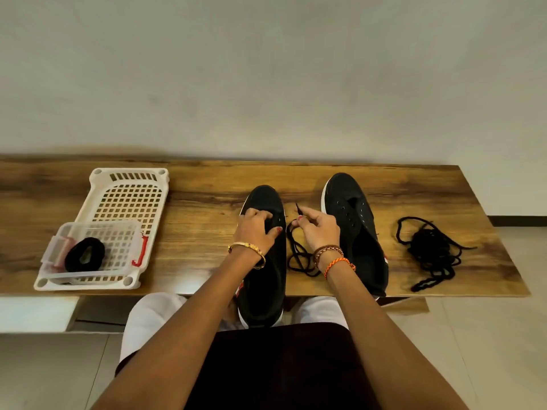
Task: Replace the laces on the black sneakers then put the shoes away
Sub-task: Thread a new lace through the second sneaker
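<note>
Watching from the head view: bench [207, 179] carries two black sneakers, long axes running away from me. Left sneaker [264, 261] sits under my left hand [257, 229], fingers curled on its eyelet area. Right hand [318, 229] pinches the black lace [297, 255] tip just beside it; I judge threading goes leftward. Right sneaker [355, 226] unlaced.

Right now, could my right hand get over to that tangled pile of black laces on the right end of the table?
Probably yes. The right hand pinches a black lace, so it would need to drop that first. Only the right sneaker lies between it and the tangled laces, low enough to pass over.
</note>
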